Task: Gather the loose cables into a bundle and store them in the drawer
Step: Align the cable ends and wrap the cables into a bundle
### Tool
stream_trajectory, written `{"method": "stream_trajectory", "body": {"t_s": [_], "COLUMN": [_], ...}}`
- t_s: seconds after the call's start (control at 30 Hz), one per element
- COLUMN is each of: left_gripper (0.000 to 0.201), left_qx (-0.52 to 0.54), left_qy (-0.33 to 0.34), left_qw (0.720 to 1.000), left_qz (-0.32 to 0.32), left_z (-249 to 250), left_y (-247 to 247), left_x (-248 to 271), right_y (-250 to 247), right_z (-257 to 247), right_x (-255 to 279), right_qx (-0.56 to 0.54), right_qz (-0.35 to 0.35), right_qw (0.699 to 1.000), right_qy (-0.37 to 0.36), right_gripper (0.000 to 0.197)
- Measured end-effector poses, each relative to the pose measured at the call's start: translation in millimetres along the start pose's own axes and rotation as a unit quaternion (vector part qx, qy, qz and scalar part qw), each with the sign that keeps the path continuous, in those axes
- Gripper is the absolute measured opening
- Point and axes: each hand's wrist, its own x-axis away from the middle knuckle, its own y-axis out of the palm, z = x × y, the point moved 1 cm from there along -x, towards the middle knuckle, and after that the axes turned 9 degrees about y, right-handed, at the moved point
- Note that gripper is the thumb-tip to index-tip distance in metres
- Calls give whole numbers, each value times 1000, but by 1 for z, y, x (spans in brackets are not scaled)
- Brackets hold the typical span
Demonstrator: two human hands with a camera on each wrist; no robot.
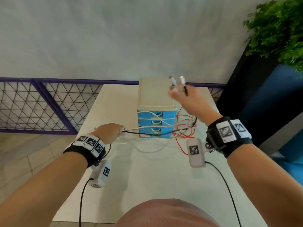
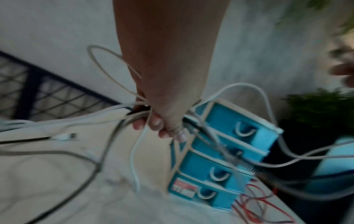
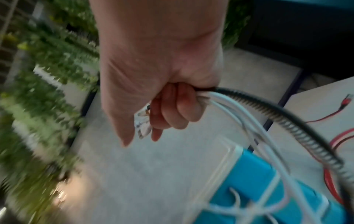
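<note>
The desk (image 1: 131, 169) is white, and the blue drawer unit (image 1: 156, 102) stands near its far edge, all of its drawers closed. In front of that unit hang the cables (image 1: 152, 128), several white leads and one dark lead with a spring sleeve, strung between both hands and draped across the drawer fronts, with slack loops lying on the desk toward the near edge. A thin red wire (image 1: 183, 128) lies loose on the desk by the unit's right side, not yet gathered.

The right hand (image 1: 185, 100) is raised over the unit's top, its fingers (image 3: 178, 109) curled tight round the plug ends, which stick out past the fingertips (in the wrist view the dark lead and the white ones leave the fist at the little-finger side). The left hand (image 1: 109, 131) is lower, over the desk's left half, its fingers (image 2: 155, 122) clenched round the same strands, which cross the palm and trail off both ways.

These leads look light and limp, likely to spring out of a coil; the sleeved dark lead seems stiffer. Taking hold near the plugs and winding toward the slack seems safest.
</note>
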Motion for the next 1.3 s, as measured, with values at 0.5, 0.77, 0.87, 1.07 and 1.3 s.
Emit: {"method": "stream_trajectory", "body": {"t_s": [0.5,0.77,0.87,1.07,1.3], "left_gripper": [9,30,27,23,31], "left_qx": [101,7,51,78,393], "left_qy": [120,27,-12,-26,45], "left_qw": [986,1000,999,996,918], "left_qz": [58,1,3,29,26], "left_z": [65,1,-13,-22,-2], "left_y": [-49,-14,6,20,7], "left_x": [-3,-4,-6,-15,-6], "right_y": [110,58,47,53,51], "right_z": [31,19,17,18,22], "right_x": [19,-5,-10,-9,-12], "right_qx": [110,30,9,72,118], "right_qz": [-246,-147,-111,-91,-88], "right_qw": [963,986,990,991,986], "right_qy": [2,71,85,71,77], "right_gripper": [10,29,31,26,18]}}
